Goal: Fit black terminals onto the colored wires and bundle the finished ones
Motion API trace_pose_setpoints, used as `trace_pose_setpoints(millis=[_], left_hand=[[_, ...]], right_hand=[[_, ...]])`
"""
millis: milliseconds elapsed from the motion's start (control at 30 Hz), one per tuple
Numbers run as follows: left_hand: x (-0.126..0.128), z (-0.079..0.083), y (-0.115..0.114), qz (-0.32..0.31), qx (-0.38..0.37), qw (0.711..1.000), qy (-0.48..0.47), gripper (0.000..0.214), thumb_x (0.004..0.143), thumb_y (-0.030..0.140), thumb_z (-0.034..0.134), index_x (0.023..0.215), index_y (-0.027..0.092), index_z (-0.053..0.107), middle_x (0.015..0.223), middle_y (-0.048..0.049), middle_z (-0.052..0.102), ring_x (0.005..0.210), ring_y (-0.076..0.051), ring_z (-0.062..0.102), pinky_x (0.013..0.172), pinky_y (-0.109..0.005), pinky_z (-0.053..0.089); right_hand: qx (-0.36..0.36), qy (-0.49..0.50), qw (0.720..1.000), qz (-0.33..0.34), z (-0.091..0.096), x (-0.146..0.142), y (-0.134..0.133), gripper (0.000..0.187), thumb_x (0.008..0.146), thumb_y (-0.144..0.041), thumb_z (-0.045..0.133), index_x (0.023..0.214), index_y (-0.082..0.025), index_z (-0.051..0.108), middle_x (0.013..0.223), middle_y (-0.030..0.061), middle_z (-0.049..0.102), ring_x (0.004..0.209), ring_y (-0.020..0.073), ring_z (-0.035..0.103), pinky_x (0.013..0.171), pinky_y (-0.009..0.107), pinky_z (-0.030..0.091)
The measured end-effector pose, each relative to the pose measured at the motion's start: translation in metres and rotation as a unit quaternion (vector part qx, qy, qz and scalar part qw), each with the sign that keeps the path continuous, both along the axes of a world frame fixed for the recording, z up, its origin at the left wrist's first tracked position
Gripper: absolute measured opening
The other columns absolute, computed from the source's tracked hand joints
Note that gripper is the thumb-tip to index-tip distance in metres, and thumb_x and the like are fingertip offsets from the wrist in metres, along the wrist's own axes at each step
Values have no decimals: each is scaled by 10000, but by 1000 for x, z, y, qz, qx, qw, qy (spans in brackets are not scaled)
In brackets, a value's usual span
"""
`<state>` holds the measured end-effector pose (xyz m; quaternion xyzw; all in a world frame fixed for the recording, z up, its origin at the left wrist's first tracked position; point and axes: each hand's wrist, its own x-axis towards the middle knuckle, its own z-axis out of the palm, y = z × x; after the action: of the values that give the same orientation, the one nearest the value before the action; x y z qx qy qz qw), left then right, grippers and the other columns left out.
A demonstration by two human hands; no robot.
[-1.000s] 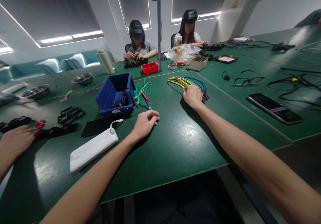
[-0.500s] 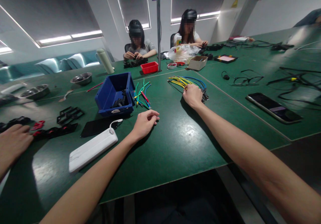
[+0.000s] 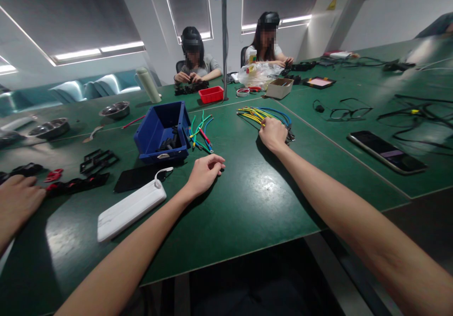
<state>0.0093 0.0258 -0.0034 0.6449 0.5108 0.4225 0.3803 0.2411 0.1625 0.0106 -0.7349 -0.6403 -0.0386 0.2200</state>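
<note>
My right hand (image 3: 274,134) is closed over a bundle of yellow and blue cables (image 3: 253,113) lying on the green table. Its fingertips are hidden beneath it. Cable ends with dark and metal tips stick out past its far side. With loosely bent fingers, my left hand (image 3: 207,172) rests on its edge on the table and holds nothing. Just beyond it lies a small group of green, blue and red cables (image 3: 202,134). Beside those stands a blue bin (image 3: 143,139) with black pieces (image 3: 170,141) inside.
A white power bank (image 3: 130,212) and a black phone (image 3: 132,180) lie left of my left forearm. At far left, another person's hand (image 3: 21,195) is by black and red parts. On the right are glasses (image 3: 348,113) and another phone (image 3: 385,151). Two people sit opposite.
My right hand has shifted very slightly to the right at the cable bundle. My left hand stays in place.
</note>
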Motion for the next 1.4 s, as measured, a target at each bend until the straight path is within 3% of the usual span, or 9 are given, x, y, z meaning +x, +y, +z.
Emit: trace_pose_setpoints(millis=[1400], left_hand=[[2, 1, 0, 5, -3, 1000, 14, 192, 810, 238, 537, 919, 139, 660, 814, -65, 694, 674, -139, 646, 607, -250, 526]], right_hand=[[-10, -33, 999, 4, -5, 5, 2, 263, 903, -205, 451, 1081, -170, 642, 1072, 151, 632, 966, 293, 635, 797, 362, 476]])
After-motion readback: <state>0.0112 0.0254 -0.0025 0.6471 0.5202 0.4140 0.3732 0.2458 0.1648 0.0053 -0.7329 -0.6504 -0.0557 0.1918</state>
